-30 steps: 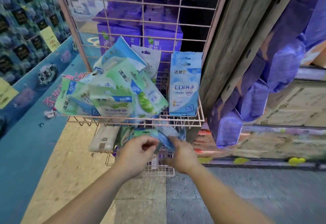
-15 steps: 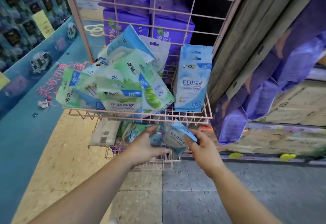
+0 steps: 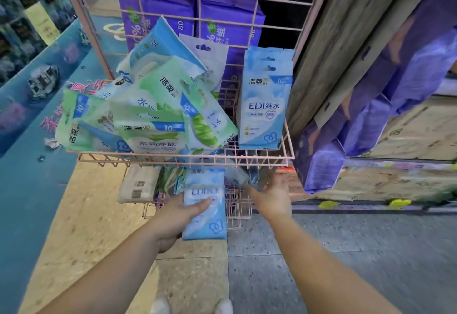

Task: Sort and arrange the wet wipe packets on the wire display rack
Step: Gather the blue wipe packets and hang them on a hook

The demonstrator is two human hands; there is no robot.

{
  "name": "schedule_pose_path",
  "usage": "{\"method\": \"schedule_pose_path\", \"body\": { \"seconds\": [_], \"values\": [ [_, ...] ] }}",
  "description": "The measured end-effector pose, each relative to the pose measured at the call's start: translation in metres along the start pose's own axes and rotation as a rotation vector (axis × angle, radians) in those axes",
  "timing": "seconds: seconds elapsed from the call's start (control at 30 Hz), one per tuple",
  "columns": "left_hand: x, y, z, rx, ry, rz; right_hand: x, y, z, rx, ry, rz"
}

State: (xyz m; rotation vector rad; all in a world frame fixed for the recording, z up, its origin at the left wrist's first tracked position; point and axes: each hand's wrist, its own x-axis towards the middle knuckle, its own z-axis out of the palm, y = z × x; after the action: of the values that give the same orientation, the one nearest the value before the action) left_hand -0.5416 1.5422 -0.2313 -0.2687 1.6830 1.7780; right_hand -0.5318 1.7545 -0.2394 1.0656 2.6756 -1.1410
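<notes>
A pink wire display rack (image 3: 289, 150) holds a messy heap of green and blue wet wipe packets (image 3: 170, 106) in its upper basket, with two blue EDI packets (image 3: 265, 101) standing upright at the right. Below that basket, my left hand (image 3: 176, 214) grips a blue EDI packet (image 3: 206, 217) held flat and upright. My right hand (image 3: 270, 197) reaches into the lower basket (image 3: 238, 205), its fingertips on a bluish packet (image 3: 238, 175); whether it grips it is hidden.
Purple tissue packs (image 3: 230, 24) stand behind the rack. A beige packet with a barcode (image 3: 138, 185) lies at the lower basket's left. A wooden post (image 3: 329, 41) and hanging purple packs (image 3: 371, 125) are at right. A blue counter (image 3: 32, 165) runs along the left.
The blue EDI packet passed from between both hands into my left hand and now sits flat. My right hand let go and reached into the lower basket. The view moved closer.
</notes>
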Motion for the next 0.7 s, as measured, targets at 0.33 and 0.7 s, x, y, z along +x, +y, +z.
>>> {"method": "schedule_pose_path", "body": {
  "seconds": [0.33, 0.7],
  "values": [
    [0.001, 0.006, -0.02, -0.099, 0.147, 0.038, -0.007, 0.019, -0.005, 0.373, 0.004, -0.025],
    [-0.002, 0.01, 0.0, -0.123, -0.004, -0.003, -0.049, 0.031, -0.051, 0.718, -0.395, -0.022]
  ]
}}
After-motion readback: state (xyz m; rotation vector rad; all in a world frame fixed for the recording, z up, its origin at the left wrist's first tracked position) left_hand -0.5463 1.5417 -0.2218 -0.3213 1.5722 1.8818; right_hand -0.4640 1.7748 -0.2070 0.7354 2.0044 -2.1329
